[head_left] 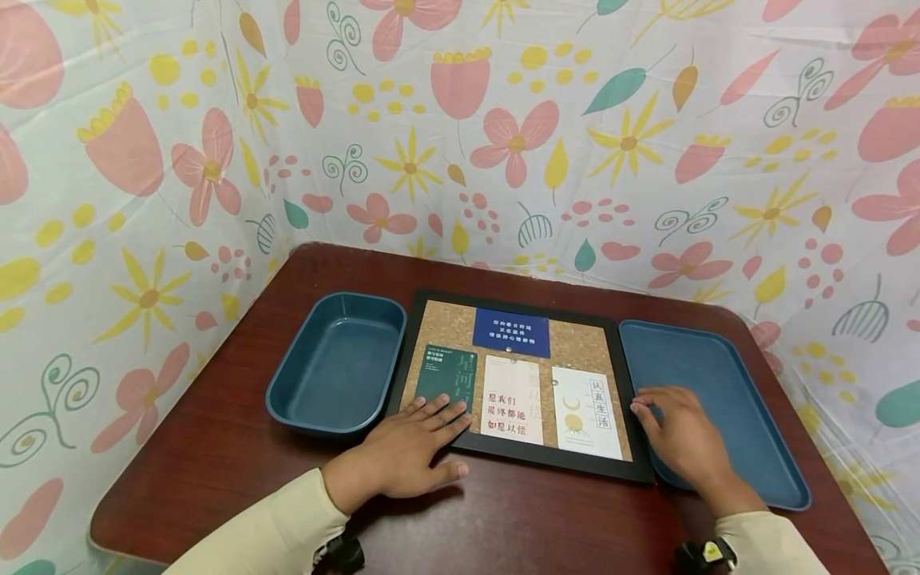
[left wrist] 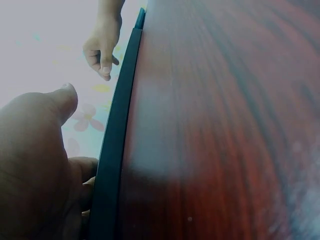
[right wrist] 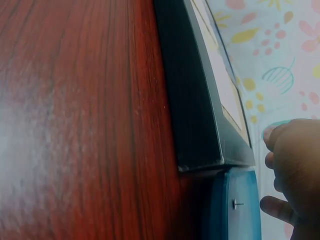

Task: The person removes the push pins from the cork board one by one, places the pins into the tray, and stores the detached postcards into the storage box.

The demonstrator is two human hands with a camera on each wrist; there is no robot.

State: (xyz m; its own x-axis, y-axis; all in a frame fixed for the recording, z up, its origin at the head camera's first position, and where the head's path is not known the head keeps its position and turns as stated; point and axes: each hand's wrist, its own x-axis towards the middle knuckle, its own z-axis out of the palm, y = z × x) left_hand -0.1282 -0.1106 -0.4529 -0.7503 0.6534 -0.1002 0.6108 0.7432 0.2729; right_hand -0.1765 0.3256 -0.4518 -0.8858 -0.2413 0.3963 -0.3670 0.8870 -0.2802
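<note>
My left hand (head_left: 413, 447) lies with spread fingers over the lower part of a dark green card (head_left: 449, 367) and the black-framed corkboard (head_left: 585, 343). Its thumb sticks out past the board's near edge. A blue card (head_left: 512, 323), a pale card with red characters (head_left: 512, 391) and a white card with a moon drawing (head_left: 585, 411) are also on the cork; pin heads show at their top edges. At the board's right edge, my right hand (head_left: 679, 431) hovers with loosely bent fingers. The right wrist view shows thumb and fingertips apart, nothing visible between them.
A deep blue bin (head_left: 334, 359) stands left of the board. To its right lies a shallow blue tray (head_left: 719, 391), partly behind my right hand; a pushpin (right wrist: 235, 204) is in it. Flowered cloth (head_left: 503, 120) hangs behind the brown table (head_left: 237, 415).
</note>
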